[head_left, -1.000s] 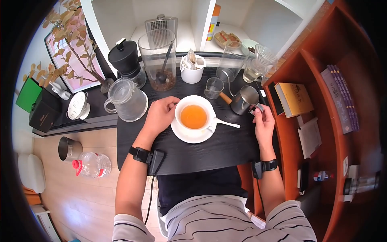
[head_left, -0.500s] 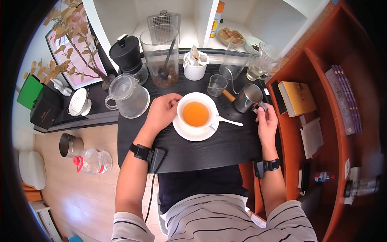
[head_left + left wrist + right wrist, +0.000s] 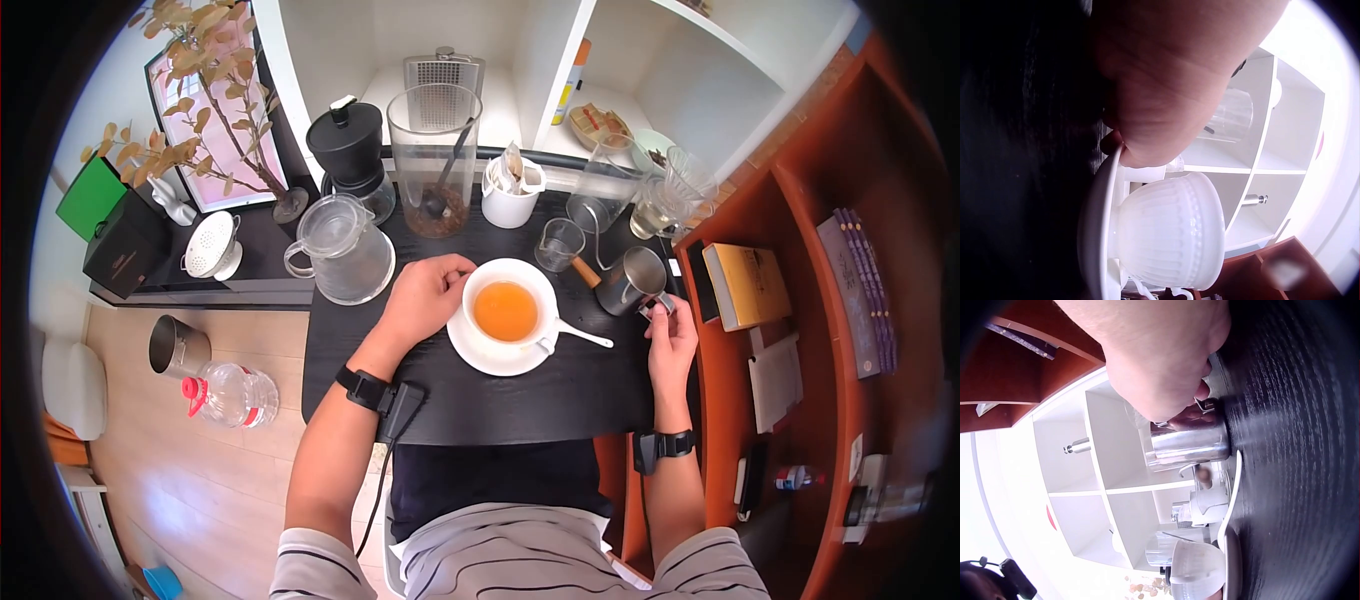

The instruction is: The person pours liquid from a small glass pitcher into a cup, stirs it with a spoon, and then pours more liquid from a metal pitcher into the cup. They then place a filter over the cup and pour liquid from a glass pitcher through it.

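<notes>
A white teacup [image 3: 1169, 231] with fluted sides stands on a white saucer [image 3: 474, 352]. Amber tea [image 3: 505, 311] fills much of the cup. My left hand [image 3: 427, 298] pinches the saucer's left rim, thumb above and fingertips at the underside in the left wrist view. On the saucer's right side lies a white spoon [image 3: 588, 337], its handle pointing right. Farther right, a stainless steel milk pitcher [image 3: 628, 284] stands upright on the black table [image 3: 400, 415]. My right hand [image 3: 673, 340] grips its handle, with part of the handle hidden by the fingers.
Behind the cup are a small glass jug [image 3: 560, 245] with a wooden handle and a white mug [image 3: 511, 205] holding packets. A glass server [image 3: 345, 265], a black grinder [image 3: 345, 140] and a tall glass container [image 3: 432, 150] stand back left. A reddish-brown bookshelf [image 3: 715, 400] borders the right.
The head view has shifted, so the table's things sit lower and farther right in it. Both hands keep their holds, and the cup and pitcher stay in place.
</notes>
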Demonstrator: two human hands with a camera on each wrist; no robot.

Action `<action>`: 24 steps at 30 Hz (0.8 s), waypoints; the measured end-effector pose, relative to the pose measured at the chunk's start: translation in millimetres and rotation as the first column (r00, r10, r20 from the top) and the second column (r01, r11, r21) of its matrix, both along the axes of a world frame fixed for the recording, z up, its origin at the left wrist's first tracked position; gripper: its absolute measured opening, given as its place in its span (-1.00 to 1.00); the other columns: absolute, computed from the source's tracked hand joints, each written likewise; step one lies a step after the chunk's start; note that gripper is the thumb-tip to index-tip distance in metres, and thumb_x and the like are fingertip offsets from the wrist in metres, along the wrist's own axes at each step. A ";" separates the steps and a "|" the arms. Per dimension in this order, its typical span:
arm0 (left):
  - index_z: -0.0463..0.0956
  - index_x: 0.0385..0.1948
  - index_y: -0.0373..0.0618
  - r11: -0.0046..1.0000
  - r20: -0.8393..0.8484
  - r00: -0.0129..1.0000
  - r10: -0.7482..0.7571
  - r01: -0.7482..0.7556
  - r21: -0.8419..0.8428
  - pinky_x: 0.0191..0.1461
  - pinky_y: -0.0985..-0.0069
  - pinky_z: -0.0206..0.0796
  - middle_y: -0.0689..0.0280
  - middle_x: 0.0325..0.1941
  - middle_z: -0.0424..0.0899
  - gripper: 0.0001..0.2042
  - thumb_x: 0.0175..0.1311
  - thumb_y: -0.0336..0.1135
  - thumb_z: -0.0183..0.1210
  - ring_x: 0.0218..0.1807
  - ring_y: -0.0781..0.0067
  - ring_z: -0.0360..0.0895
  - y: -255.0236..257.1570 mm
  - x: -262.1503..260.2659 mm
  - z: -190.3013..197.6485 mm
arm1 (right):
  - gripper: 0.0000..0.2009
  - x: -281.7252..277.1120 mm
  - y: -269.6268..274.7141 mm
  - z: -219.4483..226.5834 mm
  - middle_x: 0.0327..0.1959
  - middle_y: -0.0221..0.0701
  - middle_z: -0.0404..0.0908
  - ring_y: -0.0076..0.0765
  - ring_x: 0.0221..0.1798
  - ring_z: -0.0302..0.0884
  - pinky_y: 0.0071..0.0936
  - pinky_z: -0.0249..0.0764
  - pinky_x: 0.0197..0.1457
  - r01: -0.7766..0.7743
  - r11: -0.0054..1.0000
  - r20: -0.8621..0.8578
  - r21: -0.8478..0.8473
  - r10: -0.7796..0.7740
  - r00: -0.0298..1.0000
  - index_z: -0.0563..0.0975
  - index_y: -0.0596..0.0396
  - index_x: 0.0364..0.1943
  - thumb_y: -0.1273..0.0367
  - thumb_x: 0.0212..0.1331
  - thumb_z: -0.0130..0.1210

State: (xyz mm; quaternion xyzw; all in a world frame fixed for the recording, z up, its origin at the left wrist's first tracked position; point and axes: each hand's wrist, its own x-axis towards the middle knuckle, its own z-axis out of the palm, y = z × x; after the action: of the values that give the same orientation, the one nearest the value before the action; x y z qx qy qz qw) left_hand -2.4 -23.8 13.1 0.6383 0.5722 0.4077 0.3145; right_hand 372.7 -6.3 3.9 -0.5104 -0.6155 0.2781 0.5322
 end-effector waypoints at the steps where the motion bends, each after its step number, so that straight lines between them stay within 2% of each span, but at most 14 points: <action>1: 0.73 -0.08 -0.26 1.000 0.014 1.000 0.010 -0.010 -0.010 -0.29 0.62 0.44 0.37 -0.45 0.74 -0.81 0.34 -0.56 0.21 -0.42 0.74 0.55 -0.1 0.6 1.4 | -0.84 0.0 0.7 -1.2 -0.21 -0.54 0.70 -0.75 -0.35 0.43 -0.69 0.39 -0.28 0.005 1.000 -0.016 0.009 -0.004 1.000 0.60 0.15 0.05 0.39 0.55 0.14; 2: 0.73 -0.08 -0.26 1.000 0.015 1.000 0.017 -0.017 -0.003 -0.29 0.62 0.44 0.37 -0.45 0.74 -0.81 0.34 -0.56 0.21 -0.42 0.74 0.55 -0.5 0.9 1.6 | -0.84 0.9 0.9 -3.2 -0.21 -0.54 0.70 -0.75 -0.35 0.43 -0.69 0.39 -0.28 -0.003 1.000 -0.015 0.015 0.003 1.000 0.60 0.15 0.05 0.39 0.55 0.14; 4: 0.75 -0.15 -0.17 0.999 0.009 1.000 0.029 -0.029 0.017 -0.29 0.43 0.47 0.18 -0.47 0.74 -0.85 0.34 -0.41 0.25 -0.48 0.34 0.66 -0.3 0.9 0.8 | -0.83 3.0 1.0 -5.9 -0.28 -0.57 0.64 -0.76 -0.36 0.42 -0.70 0.37 -0.29 0.030 0.999 -0.019 0.019 -0.030 0.999 0.59 0.15 0.06 0.40 0.53 0.17; 6: 0.75 -0.16 -0.16 0.999 0.018 0.999 0.030 -0.031 0.029 -0.30 0.41 0.46 0.19 -0.48 0.73 -0.85 0.34 -0.39 0.27 -0.48 0.31 0.65 -0.9 0.9 2.8 | -0.81 3.7 -0.7 -4.7 -0.33 -0.61 0.58 -0.77 -0.36 0.41 -0.72 0.33 -0.29 0.031 0.999 -0.023 0.011 -0.030 0.999 0.58 0.14 0.09 0.43 0.48 0.20; 8: 0.76 -0.16 -0.16 0.999 -0.016 0.999 0.032 -0.032 0.014 -0.31 0.41 0.46 0.19 -0.48 0.73 -0.85 0.34 -0.40 0.27 -0.48 0.32 0.65 -2.5 1.0 6.1 | -0.75 4.4 -2.0 -5.0 -0.25 -0.57 0.56 -0.77 -0.35 0.41 -0.73 0.31 -0.28 0.097 0.993 0.040 0.061 -0.099 0.994 0.55 0.14 0.13 0.47 0.43 0.22; 10: 0.76 -0.15 -0.15 1.000 -0.010 0.999 0.031 -0.031 0.007 -0.30 0.41 0.46 0.18 -0.47 0.73 -0.85 0.34 -0.39 0.27 -0.48 0.32 0.65 -1.8 -0.1 5.6 | -0.65 5.4 -6.5 -3.0 -0.05 -0.46 0.48 -0.72 -0.29 0.39 -0.70 0.31 -0.23 0.166 0.979 0.006 0.115 -0.168 0.986 0.50 0.15 0.21 0.49 0.38 0.25; 12: 0.76 -0.15 -0.15 1.000 0.006 1.000 0.022 -0.022 0.001 -0.30 0.40 0.46 0.17 -0.46 0.74 -0.85 0.34 -0.39 0.27 -0.47 0.31 0.66 -2.0 -0.2 5.3 | -0.64 1.4 -13.7 2.4 -0.06 -0.46 0.49 -0.66 -0.27 0.37 -0.64 0.30 -0.22 0.244 0.942 0.004 0.229 -0.252 0.968 0.48 0.16 0.20 0.48 0.37 0.26; 13: 0.76 -0.15 -0.15 1.000 0.004 1.000 0.029 -0.029 0.005 -0.30 0.39 0.47 0.16 -0.45 0.74 -0.84 0.34 -0.38 0.27 -0.46 0.29 0.66 -2.4 0.4 5.5 | -0.70 2.3 -16.9 1.1 -0.07 -0.45 0.49 -0.60 -0.28 0.36 -0.59 0.30 -0.22 0.278 0.923 0.000 0.266 -0.288 0.957 0.50 0.16 0.11 0.50 0.34 0.26; 14: 0.76 -0.15 -0.15 0.999 0.006 0.999 0.033 -0.033 0.012 -0.30 0.39 0.47 0.16 -0.45 0.74 -0.84 0.34 -0.38 0.27 -0.46 0.29 0.66 -2.3 0.3 5.6 | -0.70 5.0 -22.2 -1.1 -0.07 -0.45 0.49 -0.60 -0.28 0.36 -0.59 0.30 -0.22 0.274 0.922 0.000 0.273 -0.285 0.959 0.50 0.16 0.11 0.50 0.34 0.26; 17: 0.76 -0.15 -0.15 0.999 -0.014 0.999 0.032 -0.032 0.006 -0.30 0.38 0.47 0.17 -0.44 0.75 -0.84 0.35 -0.36 0.28 -0.45 0.28 0.67 -2.2 -0.5 4.4 | -0.84 -1.9 -36.8 6.8 -0.13 -0.37 0.53 -0.53 -0.33 0.38 -0.56 0.31 -0.28 0.111 0.927 0.274 0.358 -0.218 0.937 0.55 0.13 -0.14 0.55 0.27 0.28; 18: 0.76 -0.15 -0.15 1.000 -0.003 1.000 0.028 -0.028 0.003 -0.30 0.38 0.47 0.17 -0.43 0.75 -0.84 0.35 -0.35 0.28 -0.45 0.28 0.67 -2.2 -0.5 3.9 | -0.83 -9.6 -42.8 13.9 -0.13 -0.34 0.55 -0.50 -0.35 0.42 -0.54 0.37 -0.30 0.041 0.940 0.344 0.338 -0.164 0.924 0.57 0.16 -0.13 0.59 0.25 0.28; 20: 0.76 -0.15 -0.15 1.000 0.007 1.000 0.027 -0.027 0.004 -0.29 0.38 0.47 0.17 -0.43 0.75 -0.84 0.35 -0.34 0.28 -0.45 0.28 0.67 -3.3 -0.3 4.4 | -0.81 -20.0 -46.8 16.9 -0.14 -0.32 0.56 -0.49 -0.34 0.46 -0.52 0.44 -0.27 -0.063 0.958 0.381 0.278 -0.050 0.923 0.60 0.19 -0.09 0.61 0.25 0.30; 22: 0.74 -0.10 -0.26 1.000 0.014 1.000 0.010 -0.010 0.025 -0.35 0.55 0.41 0.35 -0.56 0.64 -0.82 0.30 -0.48 0.28 -0.51 0.64 0.50 -3.8 0.0 7.1 | -0.73 -29.6 -47.5 13.8 -0.22 -0.35 0.56 -0.47 -0.37 0.47 -0.50 0.48 -0.28 -0.104 0.981 0.417 0.164 0.026 0.909 0.65 0.18 -0.01 0.57 0.22 0.37; 24: 0.74 -0.11 -0.26 1.000 0.007 1.000 0.016 -0.016 0.024 -0.34 0.55 0.41 0.34 -0.55 0.65 -0.82 0.30 -0.47 0.29 -0.51 0.64 0.51 -4.1 0.2 8.5 | -0.71 -38.0 -48.1 18.3 -0.25 -0.36 0.56 -0.44 -0.39 0.48 -0.48 0.49 -0.29 -0.141 0.982 0.469 0.123 0.068 0.881 0.67 0.16 0.01 0.55 0.20 0.41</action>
State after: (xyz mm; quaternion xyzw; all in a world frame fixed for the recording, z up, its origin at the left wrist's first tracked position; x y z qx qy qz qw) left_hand -2.2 -27.9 21.6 0.6362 0.5710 0.4194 0.3055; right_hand 334.7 -54.4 22.3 -0.4852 -0.7708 0.1286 0.3923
